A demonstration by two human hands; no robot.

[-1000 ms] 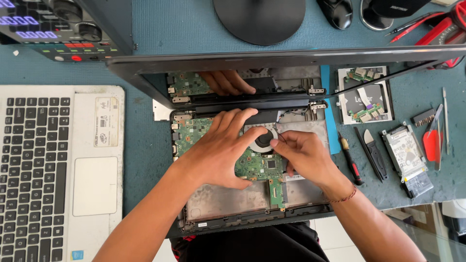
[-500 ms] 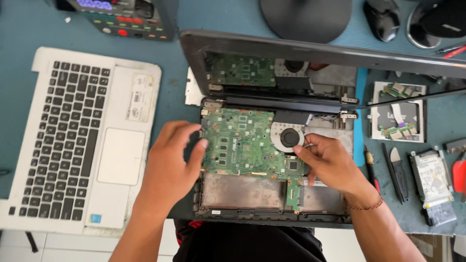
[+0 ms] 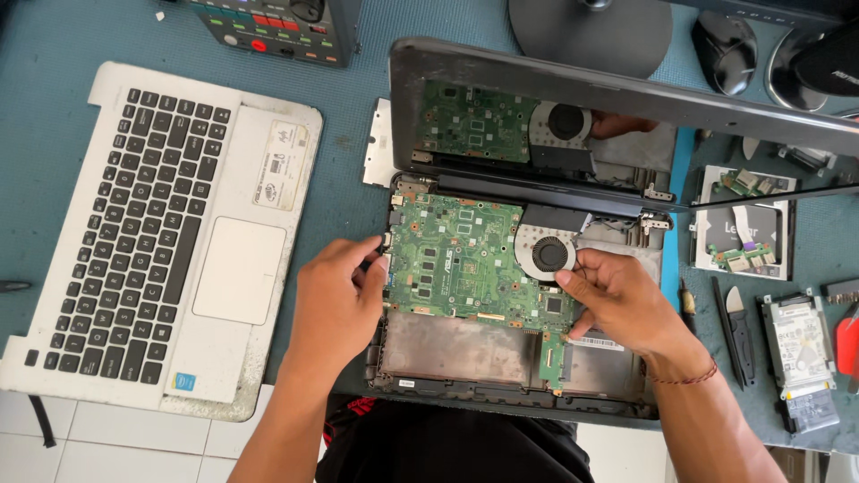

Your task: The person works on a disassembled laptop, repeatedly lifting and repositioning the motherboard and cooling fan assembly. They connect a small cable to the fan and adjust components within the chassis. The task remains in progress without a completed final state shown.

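An opened dark laptop base lies in front of me with its green motherboard and round black cooling fan exposed. My left hand grips the board's left edge with fingertips at the side ports. On the right, my right hand pinches the board beside the fan. The tilted-back glossy screen mirrors the board and fan.
A white keyboard top cover lies to the left on the blue mat. A tester box sits at the top. To the right are small circuit boards, a hard drive, a screwdriver, a pry tool and a mouse.
My left hand slid off the middle of the board to its left edge. My right hand moved right, to the fan side. The view shifted, showing more of the keyboard cover.
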